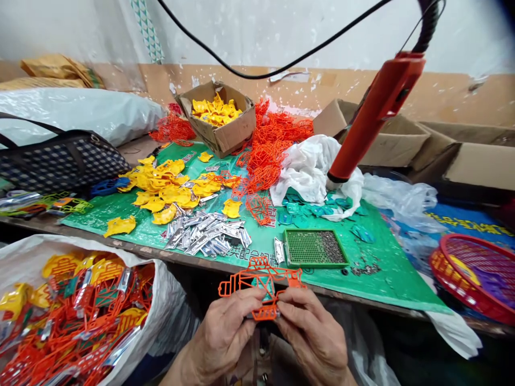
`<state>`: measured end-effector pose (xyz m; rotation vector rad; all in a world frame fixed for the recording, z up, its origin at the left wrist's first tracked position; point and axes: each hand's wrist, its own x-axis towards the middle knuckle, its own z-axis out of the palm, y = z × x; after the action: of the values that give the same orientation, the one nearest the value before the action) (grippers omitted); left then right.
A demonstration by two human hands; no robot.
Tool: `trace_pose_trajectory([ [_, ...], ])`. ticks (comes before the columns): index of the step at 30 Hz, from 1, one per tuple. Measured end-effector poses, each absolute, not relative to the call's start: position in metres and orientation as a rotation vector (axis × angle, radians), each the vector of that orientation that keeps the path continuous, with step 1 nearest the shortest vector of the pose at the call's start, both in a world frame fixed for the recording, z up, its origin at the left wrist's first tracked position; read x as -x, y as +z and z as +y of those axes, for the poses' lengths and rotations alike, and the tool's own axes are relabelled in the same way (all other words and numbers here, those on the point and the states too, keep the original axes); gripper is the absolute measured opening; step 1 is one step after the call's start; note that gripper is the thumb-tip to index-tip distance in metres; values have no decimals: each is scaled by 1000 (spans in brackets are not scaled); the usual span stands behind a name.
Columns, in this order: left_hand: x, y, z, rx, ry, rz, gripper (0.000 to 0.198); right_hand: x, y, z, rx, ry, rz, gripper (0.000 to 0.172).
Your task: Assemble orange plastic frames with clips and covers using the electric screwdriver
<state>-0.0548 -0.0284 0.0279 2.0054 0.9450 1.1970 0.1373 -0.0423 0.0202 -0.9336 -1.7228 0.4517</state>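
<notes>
Just beyond the table's front edge, both hands hold an orange openwork plastic frame (237, 281). My left hand (227, 327) pinches it near its middle, fingers closed. Opposite, my right hand (311, 327) closes on its right part. A teal piece (261, 284) shows through the bars, close to my left fingertips. On the table beyond lie a small silver part (279, 250) and a green tray (287, 256) of small metal screws (328, 246). A red electric screwdriver (374, 118) hangs above, tip down, at the right. The undersides of my fingers are hidden.
Yellow parts (164, 185), silver parts (209, 233) and orange frames (269, 145) lie in heaps on the green sheet (92, 212). Behind stands a carton (233, 136) of yellow parts. A white sack (169, 300) of mixed pieces is at the left, a red basket (454, 289) at the right.
</notes>
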Motion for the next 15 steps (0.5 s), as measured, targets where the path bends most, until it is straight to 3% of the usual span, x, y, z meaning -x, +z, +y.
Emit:
trace_pose_trajectory([
  [5, 54, 28, -32, -1899, 1221, 1000, 26, -137, 16, -44, 950, 482, -1735, 35],
  [15, 59, 26, -26, -2118, 1172, 866, 46, -138, 18, -43, 904, 556, -1715, 38],
])
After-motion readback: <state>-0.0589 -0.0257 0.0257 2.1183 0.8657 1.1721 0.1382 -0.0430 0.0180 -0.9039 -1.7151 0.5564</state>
